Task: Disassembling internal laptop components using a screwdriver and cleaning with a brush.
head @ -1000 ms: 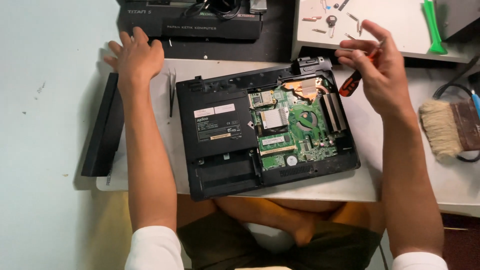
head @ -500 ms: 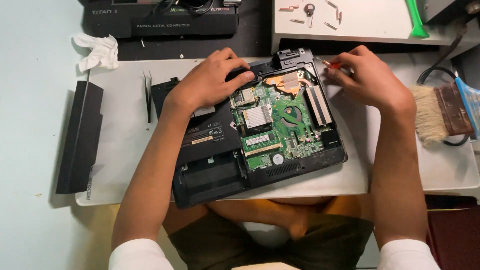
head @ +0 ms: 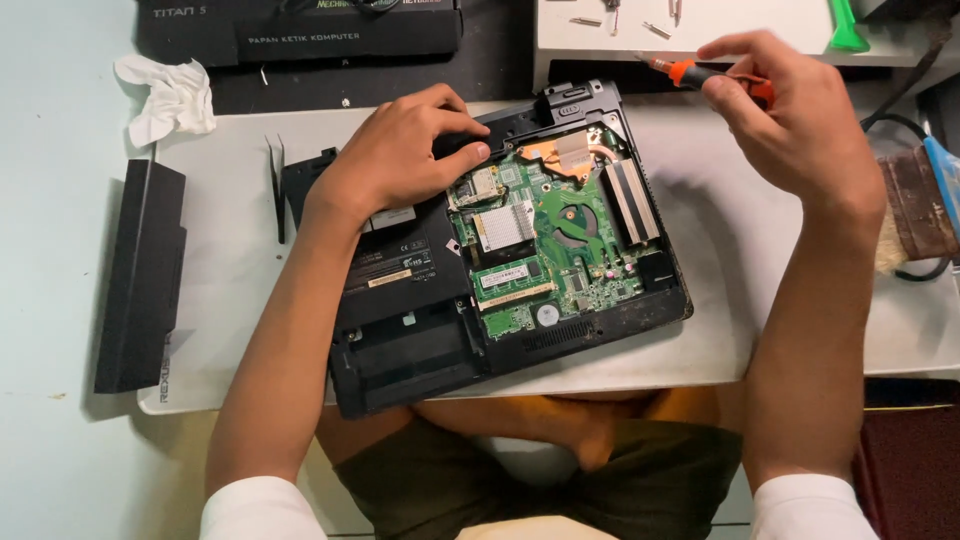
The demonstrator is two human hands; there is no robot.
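Two hands: both bare, at work over an opened black laptop that lies upside down on a pale grey mat on the table.
Left hand: palm down on the laptop's rear left part, fingers spread and pressing flat on the black casing beside the exposed board; its grip closes on nothing.
Right hand: raised above the laptop's far right corner, apart from it; its grip is closed around a small screwdriver with an orange and black handle, pinched between thumb and fingers.
Screwdriver tip: points left, over the edge of a white tray beyond the laptop.
Laptop interior: green circuit board uncovered, with a copper heat pipe near the back edge and a silver finned heat sink on the right.
Left of the mat: long black battery pack lying on the light table surface, just touching the mat's edge.
Far left: crumpled white tissue, well apart from both hands.
Near the left hand: thin black tweezers lying on the mat.
Right edge: flat brush with a brown handle and pale bristles, near the right forearm.
Far side: black box lying flat beyond the mat.
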